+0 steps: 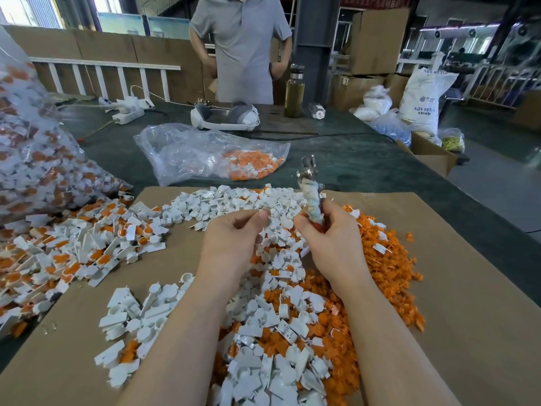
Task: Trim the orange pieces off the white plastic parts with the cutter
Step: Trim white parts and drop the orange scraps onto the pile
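My right hand (pixel 328 234) grips the cutter (pixel 311 190) by its cloth-wrapped handles, its metal jaws pointing up and away. My left hand (pixel 234 232) is raised beside it with fingers curled; a tiny white sliver shows at its fingertips, too small to tell if it is held. Below both hands lies a heap of trimmed white parts (pixel 263 332) mixed with cut orange pieces (pixel 389 259). Untrimmed white-and-orange parts (pixel 73 253) are piled at the left.
Everything lies on a brown cardboard sheet (pixel 468 288) over a dark green table. A large clear bag of untrimmed parts (pixel 35 159) bulges at the left, a smaller bag (pixel 210 153) behind. A person stands across the table, near a headset (pixel 225 117) and a bottle (pixel 294 92).
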### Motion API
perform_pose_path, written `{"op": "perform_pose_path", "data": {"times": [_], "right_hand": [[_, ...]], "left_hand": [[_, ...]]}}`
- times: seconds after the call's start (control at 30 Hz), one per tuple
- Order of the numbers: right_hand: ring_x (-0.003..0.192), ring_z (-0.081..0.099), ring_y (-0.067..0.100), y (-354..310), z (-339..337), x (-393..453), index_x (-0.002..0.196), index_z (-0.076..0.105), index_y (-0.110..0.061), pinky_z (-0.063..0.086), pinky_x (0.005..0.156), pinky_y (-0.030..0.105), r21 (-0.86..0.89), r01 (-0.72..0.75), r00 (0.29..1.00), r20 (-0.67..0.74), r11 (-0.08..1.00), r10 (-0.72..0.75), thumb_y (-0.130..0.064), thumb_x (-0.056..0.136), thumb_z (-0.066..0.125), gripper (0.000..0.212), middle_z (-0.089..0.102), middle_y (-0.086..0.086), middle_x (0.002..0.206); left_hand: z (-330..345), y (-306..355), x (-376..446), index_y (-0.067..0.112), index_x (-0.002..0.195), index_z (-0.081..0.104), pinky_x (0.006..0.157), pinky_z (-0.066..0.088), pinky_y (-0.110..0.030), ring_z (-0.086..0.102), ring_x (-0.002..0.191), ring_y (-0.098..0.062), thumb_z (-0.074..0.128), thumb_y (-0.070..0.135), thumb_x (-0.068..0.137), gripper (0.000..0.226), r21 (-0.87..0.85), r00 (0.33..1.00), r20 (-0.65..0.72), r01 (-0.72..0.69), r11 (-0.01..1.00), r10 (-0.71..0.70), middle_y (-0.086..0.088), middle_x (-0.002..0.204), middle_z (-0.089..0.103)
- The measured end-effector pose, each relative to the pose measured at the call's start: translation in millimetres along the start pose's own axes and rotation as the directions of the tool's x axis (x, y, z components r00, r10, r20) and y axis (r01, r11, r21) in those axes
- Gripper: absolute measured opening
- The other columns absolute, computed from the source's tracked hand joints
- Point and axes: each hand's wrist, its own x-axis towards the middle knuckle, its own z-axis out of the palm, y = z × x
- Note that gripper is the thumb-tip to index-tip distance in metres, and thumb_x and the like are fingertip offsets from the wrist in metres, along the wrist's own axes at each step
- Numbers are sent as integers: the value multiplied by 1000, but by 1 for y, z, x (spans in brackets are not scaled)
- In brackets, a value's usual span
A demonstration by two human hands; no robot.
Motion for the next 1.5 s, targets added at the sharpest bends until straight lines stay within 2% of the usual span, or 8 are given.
{"op": "perform_pose_path", "data": {"times": [0.07, 0.17, 0.3, 0.5, 0.67, 0.87, 1.2, 1.5], "right_hand": [[69, 57, -4, -1, 1, 0, 85, 61, -30, 43, 56, 8, 66, -4, 1000, -14, 998, 5, -29, 90, 66, 7, 62, -23, 72], [62, 54, -2, -2, 1, 0, 87, 64, -25, 44, 56, 12, 136, 6, 1000, -29, 991, -2, -27, 89, 68, 5, 60, -18, 68], [58, 53, -3, -7, 2, -2, 87, 63, -23, 42, 54, 11, 119, 59, 998, 7, 991, -60, -23, 90, 68, 5, 60, -22, 66], [66, 55, -5, -7, 7, -5, 90, 62, -21, 40, 57, 8, -18, 125, 992, -32, 992, -125, -25, 89, 69, 8, 56, -15, 68], [68, 56, -4, -7, 10, -6, 90, 60, -22, 40, 55, 9, -54, 130, 990, -57, 990, -133, -28, 89, 69, 10, 58, -16, 70], [70, 57, -11, -9, 14, -9, 91, 57, -24, 41, 56, 5, -49, 150, 985, -82, 987, -154, -24, 88, 70, 13, 56, -19, 71], [69, 57, -7, -11, 14, -9, 88, 56, -25, 40, 55, 5, -110, 127, 986, -97, 986, -138, -26, 87, 71, 15, 56, -20, 70], [63, 55, 0, -13, 12, -9, 87, 55, -26, 36, 56, 12, -178, 112, 990, -67, 978, -126, -27, 87, 71, 16, 54, -21, 70]], "left_hand": [[1, 3, -1, 27, 76, 77, 64, 56, -25, 63, 55, -3, 76, 22, 86, 12, -91, 999, 5, 41, 995, -41, 5, 69, 75], [3, 5, -3, 16, 78, 76, 54, 55, -19, 69, 59, -9, 78, 10, 83, 8, -192, 994, 49, 106, 976, -98, -4, 71, 76], [5, 6, -5, 6, 88, 72, 60, 60, -22, 72, 62, -14, 75, 4, 83, 6, -248, 988, 79, 146, 958, -130, -9, 68, 74], [5, 6, -5, 0, 92, 70, 55, 55, -19, 74, 65, -15, 75, 3, 83, 11, -314, 989, 95, 138, 939, -113, -13, 72, 75], [5, 6, -8, 4, 83, 73, 58, 58, -21, 74, 66, -17, 76, 4, 81, 4, -336, 992, 100, 111, 935, -81, -14, 73, 75], [6, 8, -11, 3, 85, 74, 59, 57, -20, 75, 68, -18, 77, 2, 81, 5, -336, 996, 82, 52, 941, -25, -14, 75, 75], [9, 6, -12, 14, 77, 75, 61, 59, -22, 75, 69, -19, 81, 8, 79, 9, -138, 993, -22, -119, 983, 117, -2, 69, 75], [8, 6, -11, 23, 77, 76, 73, 62, -38, 73, 71, -14, 82, 16, 79, 10, 40, 981, -43, -187, 982, 188, 7, 70, 74]]}}
